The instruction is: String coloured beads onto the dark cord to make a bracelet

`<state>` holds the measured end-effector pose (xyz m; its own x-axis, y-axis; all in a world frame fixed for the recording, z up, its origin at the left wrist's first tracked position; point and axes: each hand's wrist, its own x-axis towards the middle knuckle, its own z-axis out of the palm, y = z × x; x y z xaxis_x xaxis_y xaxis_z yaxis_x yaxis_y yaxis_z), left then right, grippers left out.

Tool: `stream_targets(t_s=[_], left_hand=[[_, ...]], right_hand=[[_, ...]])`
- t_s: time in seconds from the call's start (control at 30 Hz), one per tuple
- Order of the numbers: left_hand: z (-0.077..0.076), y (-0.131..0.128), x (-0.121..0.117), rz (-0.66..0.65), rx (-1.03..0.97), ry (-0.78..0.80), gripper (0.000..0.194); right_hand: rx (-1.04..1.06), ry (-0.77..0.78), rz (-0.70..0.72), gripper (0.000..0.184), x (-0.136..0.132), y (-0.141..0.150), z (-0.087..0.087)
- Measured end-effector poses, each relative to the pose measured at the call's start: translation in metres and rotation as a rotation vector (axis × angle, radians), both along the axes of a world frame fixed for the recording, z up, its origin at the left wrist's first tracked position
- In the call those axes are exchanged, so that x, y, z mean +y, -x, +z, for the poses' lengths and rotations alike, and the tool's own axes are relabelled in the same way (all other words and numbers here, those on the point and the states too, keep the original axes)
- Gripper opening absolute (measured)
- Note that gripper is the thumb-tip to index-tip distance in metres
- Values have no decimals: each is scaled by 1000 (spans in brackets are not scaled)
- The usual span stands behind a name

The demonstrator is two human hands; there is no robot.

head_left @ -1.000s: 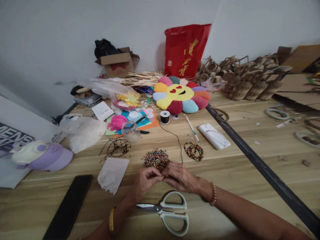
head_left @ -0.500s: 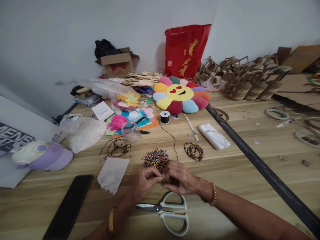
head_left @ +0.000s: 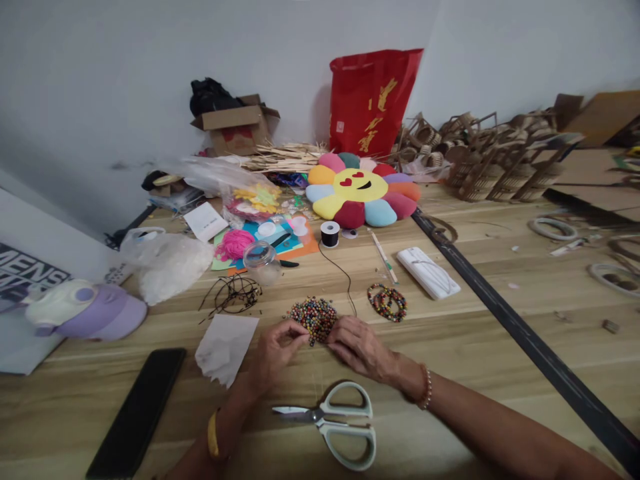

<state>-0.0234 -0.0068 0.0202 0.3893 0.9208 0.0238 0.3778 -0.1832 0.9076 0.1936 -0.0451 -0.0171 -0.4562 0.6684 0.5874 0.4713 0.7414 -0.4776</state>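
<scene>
A heap of small multicoloured beads (head_left: 313, 317) lies on the wooden table between my hands. My left hand (head_left: 279, 350) is closed in a pinch at the heap's lower left edge; what sits between its fingertips is too small to make out. On the other side, my right hand (head_left: 363, 347) has its fingers closed beside the beads. A thin black cord (head_left: 345, 270) runs from a spool (head_left: 329, 235) down into my right hand, where its end is hidden. Below both hands lie scissors (head_left: 320, 417) with pale handles, blades partly apart. Coiled bead strands (head_left: 387, 303) rest beyond my right hand.
A torn white paper (head_left: 226, 350) and a black phone-like slab (head_left: 137, 413) lie at left. Dark cord pieces (head_left: 233, 293) and a clear jar (head_left: 263, 263) stand beyond. A white power bank-like box (head_left: 429, 272) and a flower cushion (head_left: 363, 190) are farther back.
My hands have moved apart. The left one shifted left and up to the edge of the bead heap; the right one moved slightly. The scissors stay in place.
</scene>
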Motion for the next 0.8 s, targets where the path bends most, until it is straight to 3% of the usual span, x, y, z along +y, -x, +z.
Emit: stream_targets(t_s=[0.37, 0.63, 0.8], left_hand=[[-5, 7, 3, -294, 376, -376, 16], [-15, 1, -3, -308, 448, -452, 17], [-18, 0, -4, -268, 392, -449, 18]], right_hand=[[-26, 6, -24, 13, -1, 0, 0], [-12, -13, -32, 13, 0, 1, 1], [-10, -11, -27, 13, 0, 1, -1]])
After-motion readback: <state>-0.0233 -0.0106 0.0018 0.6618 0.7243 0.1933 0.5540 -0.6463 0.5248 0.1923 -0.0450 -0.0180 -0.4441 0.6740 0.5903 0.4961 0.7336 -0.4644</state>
